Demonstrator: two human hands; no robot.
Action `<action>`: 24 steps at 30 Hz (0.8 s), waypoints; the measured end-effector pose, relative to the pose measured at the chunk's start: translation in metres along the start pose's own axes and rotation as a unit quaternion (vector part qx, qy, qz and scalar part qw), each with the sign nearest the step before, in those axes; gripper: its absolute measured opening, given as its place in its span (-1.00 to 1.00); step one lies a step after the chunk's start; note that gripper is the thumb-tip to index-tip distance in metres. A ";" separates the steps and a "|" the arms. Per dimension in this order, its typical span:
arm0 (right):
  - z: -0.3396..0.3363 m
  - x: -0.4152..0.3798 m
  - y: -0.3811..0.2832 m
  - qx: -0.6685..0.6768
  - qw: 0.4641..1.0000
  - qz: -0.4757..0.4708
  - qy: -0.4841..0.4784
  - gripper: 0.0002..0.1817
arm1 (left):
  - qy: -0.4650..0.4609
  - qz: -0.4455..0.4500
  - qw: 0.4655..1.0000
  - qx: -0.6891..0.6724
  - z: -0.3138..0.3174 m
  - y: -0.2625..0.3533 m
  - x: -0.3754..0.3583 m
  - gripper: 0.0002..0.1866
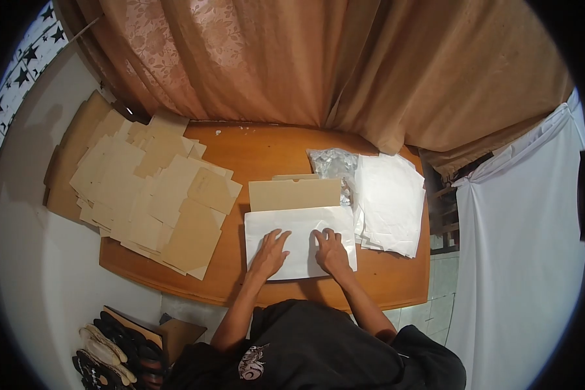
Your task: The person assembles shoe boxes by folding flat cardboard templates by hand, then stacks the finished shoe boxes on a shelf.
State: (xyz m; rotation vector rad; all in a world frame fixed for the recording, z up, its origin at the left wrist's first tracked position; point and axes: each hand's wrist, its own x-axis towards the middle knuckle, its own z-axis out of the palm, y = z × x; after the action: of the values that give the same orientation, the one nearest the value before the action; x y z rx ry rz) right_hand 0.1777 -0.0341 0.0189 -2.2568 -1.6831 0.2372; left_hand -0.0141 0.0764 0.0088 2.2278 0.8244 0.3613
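Observation:
A white paper sheet (300,224) lies in front of me near the table's front edge, its surface slightly glossy. My left hand (270,253) rests on its left half, fingers stretched forward and a little apart. On the right half is my right hand (332,252), its fingers also spread, with nothing gripped. From behind the sheet's far edge sticks out a flat brown cardboard piece (295,194) with a small notch in its top edge. Its lower part is hidden under the white sheet.
Many flat cardboard pieces (195,231) overlap on the table's left side. A stack of white sheets (391,205) lies at right, beside a clear plastic bag (333,160) of silvery contents. Brown curtains (266,58) hang behind the wooden table (260,146). Shoes (104,348) stand lower left.

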 end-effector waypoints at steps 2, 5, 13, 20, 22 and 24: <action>0.013 0.001 -0.002 -0.030 0.997 0.050 -0.051 -0.40 | -0.033 -0.003 0.999 0.017 0.005 0.001 0.001 -0.25; 0.037 0.005 0.001 -0.084 0.992 0.056 -0.075 -0.28 | -0.093 -0.042 0.994 0.044 0.025 -0.022 0.005 0.00; 0.119 0.003 0.043 -0.127 0.977 0.081 -0.153 -0.33 | -0.147 -0.113 0.977 0.104 0.082 -0.061 0.014 0.23; 0.137 0.006 0.055 -0.167 0.966 0.062 -0.185 -0.31 | -0.129 -0.113 0.960 0.220 0.123 -0.088 0.017 0.36; 0.129 0.012 0.055 -0.080 0.965 0.088 -0.233 -0.30 | -0.148 -0.119 0.960 0.207 0.114 -0.082 0.024 0.37; 0.123 0.019 0.053 -0.128 0.959 0.069 -0.245 -0.25 | -0.194 -0.160 0.954 0.164 0.100 -0.073 0.031 0.38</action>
State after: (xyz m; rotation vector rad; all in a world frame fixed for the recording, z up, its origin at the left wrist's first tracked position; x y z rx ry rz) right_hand 0.1919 -0.0111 -0.1130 -2.6748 -1.8759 0.6992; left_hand 0.0234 0.0821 -0.1134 2.2977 1.0578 -0.3848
